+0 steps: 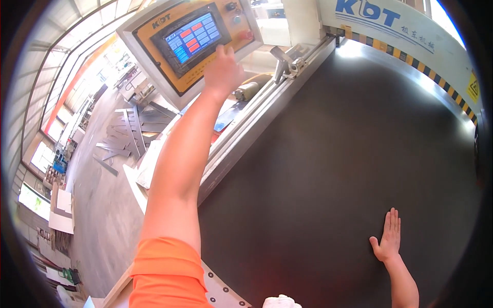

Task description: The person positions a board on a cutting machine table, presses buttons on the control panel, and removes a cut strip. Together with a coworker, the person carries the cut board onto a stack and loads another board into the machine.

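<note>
Orange sleeve (167, 272): nearest the camera, rolled at the elbow, with the bare left forearm reaching up and away from it.
White cloth-like bundle (281, 302): at the lower edge, beside a pale curved plate (221, 290) dotted with dark round fittings.
In the way: the forearm crosses in front of part of the metal rail (267, 110); the left hand (224, 72) covers the panel's lower right edge.
Around the rail: a metal bracket (281, 64) and a pale cylinder (246, 91).
Far side: a pale beam (370, 23) edged in yellow and black stripes.
Floor at left: grey strips (131, 133) in a loose, crossing heap.
Control panel (177, 84): upper left, beyond the rail, face toward the camera, long axis slanting up to the right.
Panel housing: holds a lit blue screen (191, 38) with red blocks, and a red button (245, 35) at its right.
Dark surface (318, 169): right of the rail, its straight edge slanting up to the right.
Left fingers: near the screen's lower right corner; blur hides their spread and any contact.
Right hand (389, 238): flat on the dark surface, fingers together and extended, thumb apart.
</note>
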Tool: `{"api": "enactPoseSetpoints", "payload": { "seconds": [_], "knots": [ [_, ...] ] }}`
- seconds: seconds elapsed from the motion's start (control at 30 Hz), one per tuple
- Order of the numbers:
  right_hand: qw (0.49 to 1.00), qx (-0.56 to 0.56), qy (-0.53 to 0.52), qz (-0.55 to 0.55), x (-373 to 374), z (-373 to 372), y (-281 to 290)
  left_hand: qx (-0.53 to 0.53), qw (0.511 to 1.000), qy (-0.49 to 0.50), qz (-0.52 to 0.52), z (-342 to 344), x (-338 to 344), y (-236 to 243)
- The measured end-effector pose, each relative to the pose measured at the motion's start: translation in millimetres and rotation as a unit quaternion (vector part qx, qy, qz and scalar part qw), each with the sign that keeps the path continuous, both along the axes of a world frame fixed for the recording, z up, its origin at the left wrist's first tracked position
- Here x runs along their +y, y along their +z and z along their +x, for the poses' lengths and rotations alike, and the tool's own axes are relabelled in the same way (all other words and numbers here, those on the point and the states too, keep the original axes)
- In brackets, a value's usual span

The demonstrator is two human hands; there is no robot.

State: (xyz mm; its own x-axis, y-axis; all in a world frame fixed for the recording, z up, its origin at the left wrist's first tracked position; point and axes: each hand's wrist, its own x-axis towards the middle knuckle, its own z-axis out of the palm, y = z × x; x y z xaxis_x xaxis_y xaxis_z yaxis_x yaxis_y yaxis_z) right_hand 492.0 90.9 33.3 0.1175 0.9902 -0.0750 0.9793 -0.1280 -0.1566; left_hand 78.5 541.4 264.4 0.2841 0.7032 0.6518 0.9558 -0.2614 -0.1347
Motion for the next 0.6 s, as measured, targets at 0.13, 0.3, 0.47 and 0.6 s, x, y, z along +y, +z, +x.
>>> {"api": "enactPoseSetpoints", "payload": {
  "seconds": [0.13,0.3,0.47,0.6],
  "knots": [
    [1.000,-0.001,-0.002,-0.001,2,0,-2,-0.007,0.995,0.102,-0.017,-5,15,10],
    [1.000,-0.005,0.004,0.005,3,2,-2,0.030,0.993,0.111,-0.029,-14,17,6],
    [1.000,-0.013,0.004,0.007,2,1,-3,0.076,0.997,-0.004,0.008,-7,33,11],
    [1.000,-0.006,-0.004,-0.004,6,0,-6,0.125,0.992,0.004,-0.015,22,61,28]
  ]
}}
